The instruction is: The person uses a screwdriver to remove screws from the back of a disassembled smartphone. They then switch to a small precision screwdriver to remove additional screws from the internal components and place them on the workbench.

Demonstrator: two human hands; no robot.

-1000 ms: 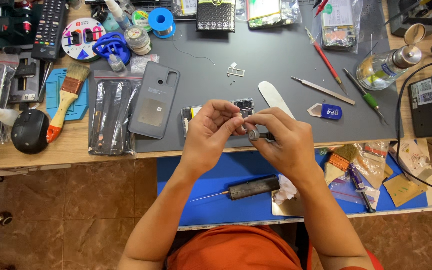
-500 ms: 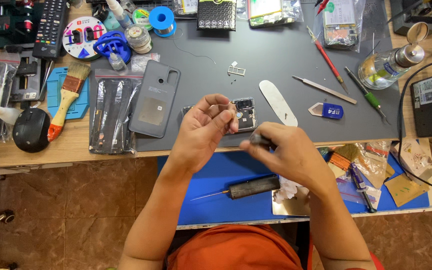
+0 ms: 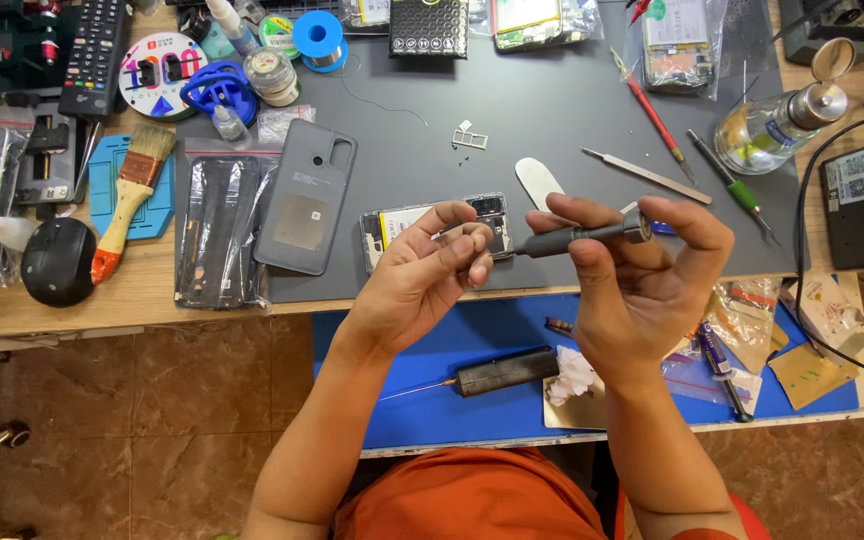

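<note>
Both hands (image 3: 532,265) around grey screwdriver (image 3: 577,236).

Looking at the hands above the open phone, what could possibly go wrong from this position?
The left hand pinches at the tip of the dark screwdriver held by the right hand; anything tiny slipping there may fall off the desk edge. The tip also points toward the opened phone, so a slip might scratch it.
</note>
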